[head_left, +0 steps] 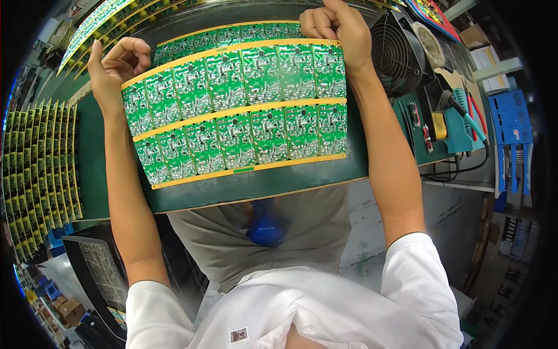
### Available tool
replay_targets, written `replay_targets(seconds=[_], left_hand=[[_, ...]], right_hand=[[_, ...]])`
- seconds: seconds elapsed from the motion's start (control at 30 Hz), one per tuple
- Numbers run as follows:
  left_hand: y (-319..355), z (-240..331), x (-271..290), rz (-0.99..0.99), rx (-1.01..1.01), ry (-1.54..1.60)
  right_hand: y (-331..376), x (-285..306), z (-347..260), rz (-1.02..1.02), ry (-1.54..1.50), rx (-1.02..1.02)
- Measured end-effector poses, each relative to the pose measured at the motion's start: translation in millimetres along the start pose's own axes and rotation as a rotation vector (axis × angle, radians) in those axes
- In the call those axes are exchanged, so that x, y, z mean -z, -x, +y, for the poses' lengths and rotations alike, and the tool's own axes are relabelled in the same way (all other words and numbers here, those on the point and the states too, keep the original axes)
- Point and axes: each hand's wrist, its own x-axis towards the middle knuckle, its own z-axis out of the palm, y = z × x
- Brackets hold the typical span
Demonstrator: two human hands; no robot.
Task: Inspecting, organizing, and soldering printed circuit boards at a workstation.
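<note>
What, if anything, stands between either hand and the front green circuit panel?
Nothing visible: the left hand is near the upper left corner of the front green circuit panel, the right hand at its upper right.

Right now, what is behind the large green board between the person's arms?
Behind the large green board, the upper part of a second green board shows above its top edge. The rest back there is covered.
</note>
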Motion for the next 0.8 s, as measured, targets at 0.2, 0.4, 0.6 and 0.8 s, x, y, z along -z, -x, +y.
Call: replay_targets(seconds=[0.2,0.4,0.6,0.8], left_hand=[[1.5,0.9,-3.9,-0.032,0.004,0.044],[1.6,1.1,-5.3,-0.04,-0.007,0.054],[0.7,-3.4,1.0,-0.07,-0.016,0.09],[1.1,-2.1,0.3,-0.063,-0.01,0.091]], right_hand=[[-1.9,0.0,0.6,-0.026,0.058,0.042],[-1.1,2.1,1.2,-0.033,0.09,0.063],[-2.6,2.3,2.6,-0.027,0.096,0.054],[-0.5,-0.9,-1.3,0.013,0.116,0.006]])
